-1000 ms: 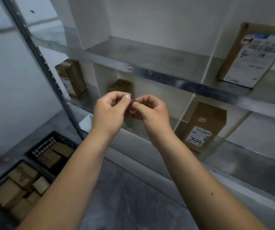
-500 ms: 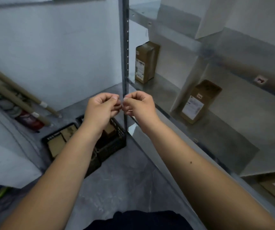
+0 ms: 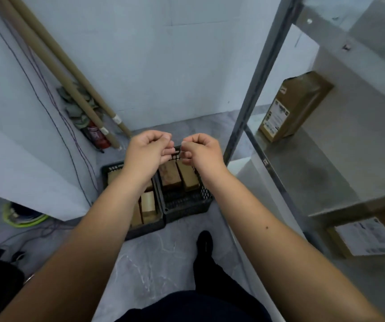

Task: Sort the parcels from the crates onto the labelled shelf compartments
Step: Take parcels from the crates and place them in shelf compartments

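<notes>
Grey floor [image 3: 154, 263] ahead now instead of shelf compartments [image 3: 314, 159], with left hand [image 3: 147, 154] and right hand [image 3: 202, 152] curled, empty, above the crates [image 3: 186, 201], likely meaning another parcel [image 3: 170, 177] to fetch next.

No text legible. Right of right hand [image 3: 202, 152]: side label [image 3: 276, 117] on upright parcel [image 3: 303, 98], print blurred. Lower right of it: white sheet [image 3: 368, 238] on flat parcel [image 3: 336, 241], lines too small. Shelf-edge tag [image 3: 265, 161] beside right hand: unreadable.
</notes>
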A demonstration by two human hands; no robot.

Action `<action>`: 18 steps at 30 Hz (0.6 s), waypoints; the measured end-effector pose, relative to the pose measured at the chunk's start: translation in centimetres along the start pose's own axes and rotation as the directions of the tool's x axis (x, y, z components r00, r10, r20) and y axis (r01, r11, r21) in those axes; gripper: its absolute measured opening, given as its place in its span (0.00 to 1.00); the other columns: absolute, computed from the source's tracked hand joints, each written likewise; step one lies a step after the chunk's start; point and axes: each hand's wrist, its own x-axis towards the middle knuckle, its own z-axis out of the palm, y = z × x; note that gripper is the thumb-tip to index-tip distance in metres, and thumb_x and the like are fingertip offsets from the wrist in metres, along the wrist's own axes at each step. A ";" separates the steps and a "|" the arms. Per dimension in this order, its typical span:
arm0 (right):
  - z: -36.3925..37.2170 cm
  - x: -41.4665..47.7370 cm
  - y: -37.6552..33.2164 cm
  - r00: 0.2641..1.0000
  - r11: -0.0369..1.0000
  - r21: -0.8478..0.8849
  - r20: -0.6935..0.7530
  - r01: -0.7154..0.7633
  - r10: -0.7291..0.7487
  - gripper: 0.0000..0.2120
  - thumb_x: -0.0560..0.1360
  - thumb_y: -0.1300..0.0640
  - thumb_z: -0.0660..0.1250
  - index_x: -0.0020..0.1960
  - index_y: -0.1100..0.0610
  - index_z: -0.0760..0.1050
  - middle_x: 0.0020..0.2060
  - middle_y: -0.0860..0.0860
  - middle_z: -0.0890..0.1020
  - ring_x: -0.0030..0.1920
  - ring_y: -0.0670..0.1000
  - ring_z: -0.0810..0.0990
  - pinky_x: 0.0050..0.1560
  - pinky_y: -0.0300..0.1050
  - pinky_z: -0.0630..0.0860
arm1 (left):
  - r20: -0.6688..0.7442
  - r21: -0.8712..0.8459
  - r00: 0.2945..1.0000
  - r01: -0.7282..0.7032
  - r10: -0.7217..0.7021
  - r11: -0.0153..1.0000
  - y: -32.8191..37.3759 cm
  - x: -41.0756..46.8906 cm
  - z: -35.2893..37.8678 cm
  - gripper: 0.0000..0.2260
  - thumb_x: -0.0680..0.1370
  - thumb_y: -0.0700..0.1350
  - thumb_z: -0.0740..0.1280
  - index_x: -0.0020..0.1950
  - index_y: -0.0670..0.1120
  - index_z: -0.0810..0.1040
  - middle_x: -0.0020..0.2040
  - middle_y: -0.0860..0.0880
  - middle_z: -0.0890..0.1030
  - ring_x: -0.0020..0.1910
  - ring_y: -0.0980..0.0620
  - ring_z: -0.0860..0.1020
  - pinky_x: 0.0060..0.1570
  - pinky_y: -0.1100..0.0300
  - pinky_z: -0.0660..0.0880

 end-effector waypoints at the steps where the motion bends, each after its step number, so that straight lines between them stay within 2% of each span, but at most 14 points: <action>1: -0.1 1.8 0.0 1.000 1.000 -0.014 0.018 -0.009 0.010 0.10 0.77 0.67 0.68 0.40 0.55 0.77 0.29 0.49 0.79 0.28 0.46 0.76 0.37 0.47 0.75 | -0.025 0.002 1.000 0.007 -0.007 1.000 0.0 1.4 0.6 0.05 0.84 0.41 0.67 0.51 0.45 0.82 0.45 0.45 0.85 0.44 0.51 0.85 0.50 0.60 0.83; 4: -0.7 6.7 -0.1 0.997 0.996 -0.066 0.038 -0.062 0.064 0.08 0.74 0.63 0.71 0.38 0.52 0.80 0.30 0.48 0.81 0.33 0.49 0.78 0.42 0.50 0.76 | -0.096 0.026 0.994 0.052 -0.050 0.998 -0.1 5.1 2.4 0.04 0.84 0.41 0.67 0.52 0.44 0.82 0.46 0.44 0.85 0.47 0.49 0.85 0.52 0.58 0.83; 7: -1.5 11.0 0.4 0.992 0.987 -0.112 0.049 -0.114 0.120 0.06 0.74 0.62 0.71 0.40 0.54 0.81 0.33 0.51 0.83 0.35 0.51 0.80 0.41 0.50 0.78 | -0.116 0.066 0.989 0.102 -0.094 0.993 -1.1 9.0 4.1 0.06 0.83 0.41 0.68 0.48 0.47 0.82 0.47 0.45 0.86 0.51 0.47 0.86 0.55 0.55 0.83; 13: -1.8 17.4 1.2 0.975 0.961 -0.181 0.032 -0.211 0.220 0.07 0.78 0.64 0.70 0.42 0.56 0.79 0.35 0.53 0.82 0.37 0.51 0.80 0.36 0.44 0.79 | -0.116 0.201 0.983 0.166 -0.144 0.966 -2.9 15.7 5.9 0.05 0.82 0.49 0.69 0.47 0.55 0.83 0.45 0.50 0.88 0.52 0.43 0.86 0.60 0.40 0.81; 15: -2.0 19.2 1.9 0.964 0.948 -0.188 0.019 -0.258 0.266 0.06 0.78 0.63 0.70 0.43 0.56 0.80 0.36 0.52 0.83 0.37 0.51 0.81 0.37 0.45 0.80 | -0.114 0.224 0.981 0.182 -0.159 0.958 -3.8 17.8 5.9 0.05 0.80 0.52 0.69 0.46 0.57 0.84 0.45 0.52 0.88 0.51 0.46 0.86 0.60 0.40 0.81; 18: -2.2 21.6 3.4 0.953 0.926 -0.239 0.011 -0.293 0.304 0.04 0.79 0.61 0.70 0.46 0.55 0.81 0.39 0.51 0.84 0.41 0.50 0.83 0.43 0.46 0.82 | -0.122 0.228 0.976 0.204 -0.180 0.952 -5.5 20.6 5.8 0.05 0.81 0.49 0.69 0.47 0.55 0.83 0.46 0.52 0.87 0.51 0.51 0.86 0.59 0.44 0.82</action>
